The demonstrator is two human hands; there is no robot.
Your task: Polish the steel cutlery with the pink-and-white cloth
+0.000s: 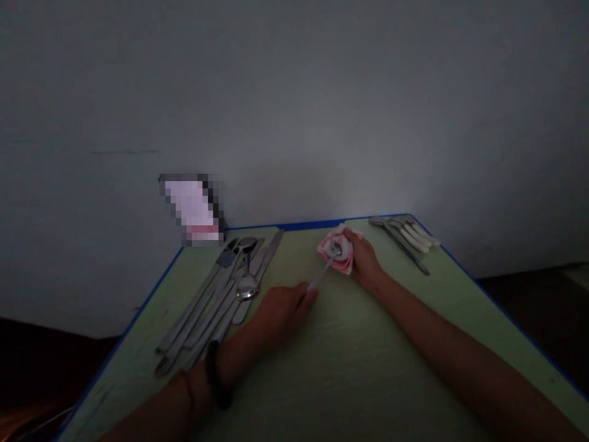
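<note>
My left hand (289, 310) is closed round the handle of a slim spoon (322, 274), which points up and to the right. The spoon's head lies in the folds of a pink and white cloth (340, 261), so its shape is mostly hidden. My right hand (365, 261) grips that cloth from the right side, wrapped about the spoon's head. Left of my hands lies a pile of metal cutlery (216, 301), long handles toward me. On top of it rests a shiny spoon (247, 287).
At the table's far right lie several pieces of cutlery (405, 236), some with white handles. A blurred-out phone-like object (193, 209) leans on the wall (294, 123) at the back left. The light green table (368, 380) has a blue edge.
</note>
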